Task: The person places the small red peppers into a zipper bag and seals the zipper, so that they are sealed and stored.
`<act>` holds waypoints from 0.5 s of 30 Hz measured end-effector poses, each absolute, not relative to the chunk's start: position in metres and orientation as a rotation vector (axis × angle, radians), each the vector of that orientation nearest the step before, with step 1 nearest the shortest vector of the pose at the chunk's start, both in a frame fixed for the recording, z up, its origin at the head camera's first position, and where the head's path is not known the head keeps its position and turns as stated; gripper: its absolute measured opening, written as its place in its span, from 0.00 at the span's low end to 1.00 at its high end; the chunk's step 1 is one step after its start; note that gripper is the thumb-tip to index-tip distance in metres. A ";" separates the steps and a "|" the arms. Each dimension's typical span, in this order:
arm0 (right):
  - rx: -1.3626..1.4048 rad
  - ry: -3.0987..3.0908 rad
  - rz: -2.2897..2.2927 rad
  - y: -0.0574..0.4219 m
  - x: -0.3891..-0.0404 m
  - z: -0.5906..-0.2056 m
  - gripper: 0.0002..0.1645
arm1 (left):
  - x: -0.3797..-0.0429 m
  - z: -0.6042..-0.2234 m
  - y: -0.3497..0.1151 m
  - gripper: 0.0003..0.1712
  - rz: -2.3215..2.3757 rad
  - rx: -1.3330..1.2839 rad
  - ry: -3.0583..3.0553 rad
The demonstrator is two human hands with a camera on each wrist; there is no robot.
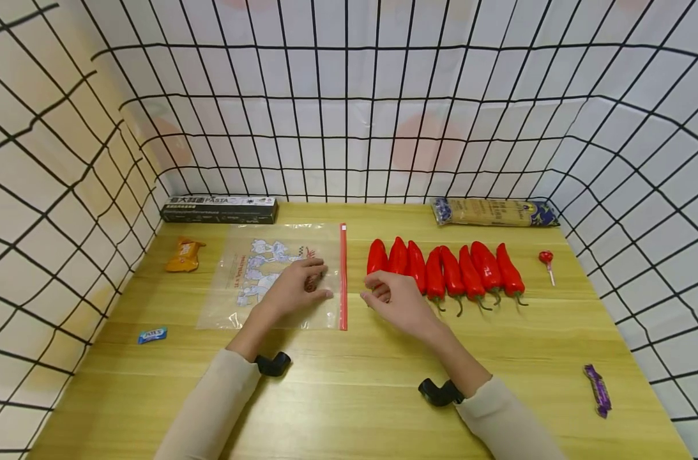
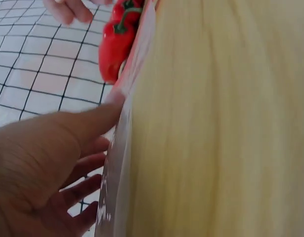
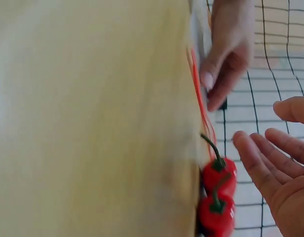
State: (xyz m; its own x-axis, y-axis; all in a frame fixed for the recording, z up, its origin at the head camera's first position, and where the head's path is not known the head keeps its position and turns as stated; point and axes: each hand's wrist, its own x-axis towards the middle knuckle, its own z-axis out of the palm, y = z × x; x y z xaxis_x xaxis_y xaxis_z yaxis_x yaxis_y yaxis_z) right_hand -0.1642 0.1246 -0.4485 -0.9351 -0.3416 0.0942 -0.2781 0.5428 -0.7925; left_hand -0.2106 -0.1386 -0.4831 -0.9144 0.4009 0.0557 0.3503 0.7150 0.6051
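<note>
In the head view a clear zip bag (image 1: 216,306) with printed cartoon figures lies flat, its red zip strip (image 1: 343,287) facing right. Over the bag's right part is my left hand (image 1: 291,287), fingers loosely bent and holding nothing; whether it touches the plastic I cannot tell. Several red peppers (image 1: 453,271) with green stems lie side by side in a row to the right of the strip. My right hand (image 1: 405,303) hovers at the row's left end, partly covering the leftmost peppers. The right wrist view shows its fingers (image 3: 265,168) spread and bare, apart from a pepper (image 3: 221,175).
A black pasta box (image 1: 219,211) and a noodle packet (image 1: 495,213) lie along the back by the black wire grid (image 1: 349,99). On the left are an orange packet (image 1: 184,255) and a blue candy (image 1: 152,335). A red lollipop (image 1: 546,257) and a purple candy (image 1: 598,391) lie right.
</note>
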 end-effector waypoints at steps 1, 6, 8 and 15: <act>-0.522 2.672 -1.373 0.121 -0.163 -0.450 0.18 | -0.211 -0.485 -0.137 0.33 1.003 0.615 2.848; -0.467 2.627 -1.323 0.110 -0.159 -0.457 0.20 | -0.213 -0.489 -0.130 0.19 1.122 0.571 2.935; -0.486 2.629 -1.289 0.108 -0.158 -0.460 0.22 | -0.214 -0.490 -0.129 0.14 1.164 0.551 2.962; -0.652 2.585 -1.166 0.103 -0.161 -0.466 0.29 | -0.210 -0.498 -0.133 0.07 1.321 0.490 2.975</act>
